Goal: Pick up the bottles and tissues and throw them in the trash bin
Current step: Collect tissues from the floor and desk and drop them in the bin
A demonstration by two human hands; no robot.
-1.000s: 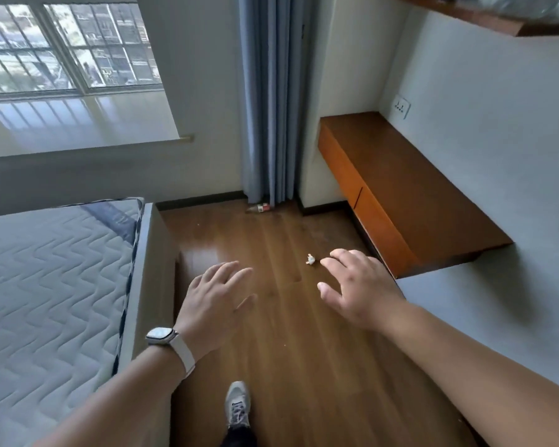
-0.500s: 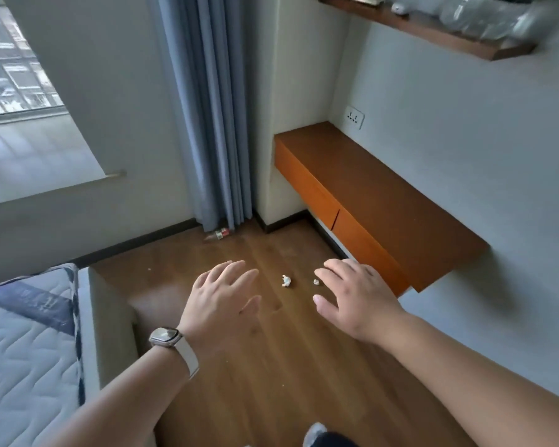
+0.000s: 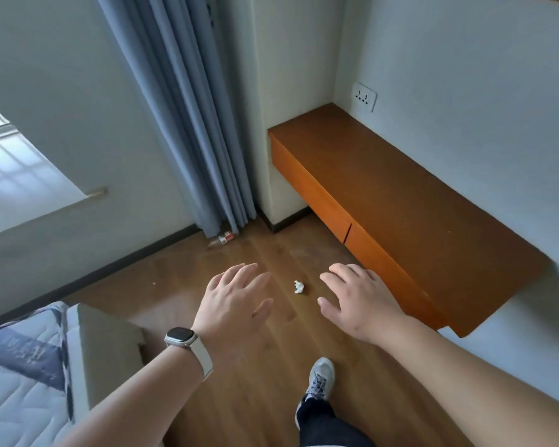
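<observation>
Both grips spread, holding nothing: left hand (image 3: 236,304), right hand (image 3: 359,301) hovering above floor (image 3: 239,398); tissue (image 3: 299,287) lying between them; bottle (image 3: 221,238) lying far, by curtain (image 3: 191,124).

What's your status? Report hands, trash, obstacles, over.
Left hand and right hand open, holding nothing. Crumpled tissue on floor, seen between them; bottle lying by the curtain. Trash bin not in view; bed corner left, wall desk right.

Unclear bits
The bottle (image 3: 222,239) was too blurred to read; the mattress (image 3: 13,398) ran off the left edge.
</observation>
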